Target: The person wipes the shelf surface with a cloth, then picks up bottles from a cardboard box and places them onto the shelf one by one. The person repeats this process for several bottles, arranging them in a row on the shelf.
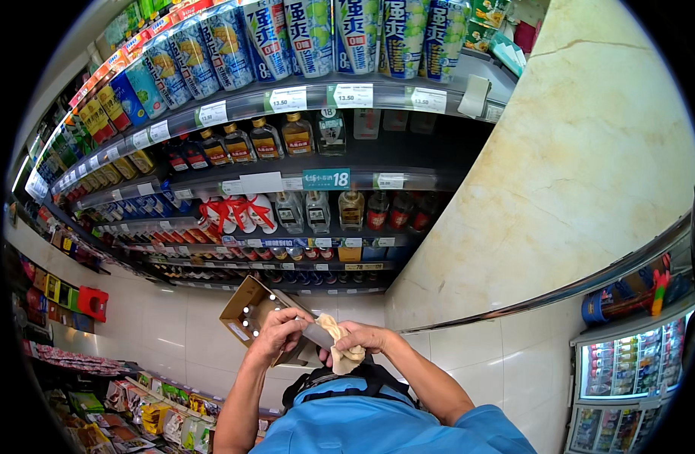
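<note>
My left hand point(279, 335) grips one end of a grey, flat-sided object point(318, 335), perhaps a small bottle or carton; its kind is unclear. Around its other end lies a cream cloth point(346, 354), which my right hand point(361, 339) holds bunched. Both hands are in front of my blue shirt, close together. Below and beyond my left hand, on the tiled floor, stands an open cardboard box point(234, 312) with several white-capped bottles point(255, 314) inside. My left hand and forearm hide part of the box.
Ahead rises a shelf unit with tall cans point(357, 40), amber flat bottles point(266, 140) and clear bottles point(317, 211). A marble-patterned panel point(580, 142) borders it on the right. Lit drink coolers point(631, 363) stand at far right; packaged snacks point(154, 417) fill a rack at lower left.
</note>
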A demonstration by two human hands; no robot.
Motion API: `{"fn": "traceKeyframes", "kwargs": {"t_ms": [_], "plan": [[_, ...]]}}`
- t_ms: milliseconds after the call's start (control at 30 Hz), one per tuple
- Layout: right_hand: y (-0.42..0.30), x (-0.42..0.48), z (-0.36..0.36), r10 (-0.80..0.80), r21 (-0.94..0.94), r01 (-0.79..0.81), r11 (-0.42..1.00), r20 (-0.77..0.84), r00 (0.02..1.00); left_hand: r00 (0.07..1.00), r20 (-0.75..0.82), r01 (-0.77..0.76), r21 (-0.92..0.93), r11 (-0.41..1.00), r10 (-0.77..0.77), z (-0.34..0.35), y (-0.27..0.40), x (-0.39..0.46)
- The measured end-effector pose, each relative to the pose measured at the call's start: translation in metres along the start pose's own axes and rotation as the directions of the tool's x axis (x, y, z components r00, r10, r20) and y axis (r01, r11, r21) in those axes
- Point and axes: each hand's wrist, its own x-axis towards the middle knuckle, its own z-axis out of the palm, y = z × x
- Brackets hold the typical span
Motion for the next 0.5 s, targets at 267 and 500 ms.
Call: {"fn": "traceKeyframes", "kwargs": {"t_ms": [267, 500], "plan": [[-0.008, -0.022, 0.041, -0.443, -0.543, 0.205, 0.814, -0.353, 0.824, 0.964, -0.253, -0.146, -0.261, 0.954, 0.079, 0.053, -0.043, 0.0], [0.004, -0.022, 0.063, -0.704, -0.88, 0.003, 0.475, -0.378, 0.602, 0.997, -0.063, -0.017, -0.723, 0.69, -0.041, 0.087, -0.082, -0.021]]}}
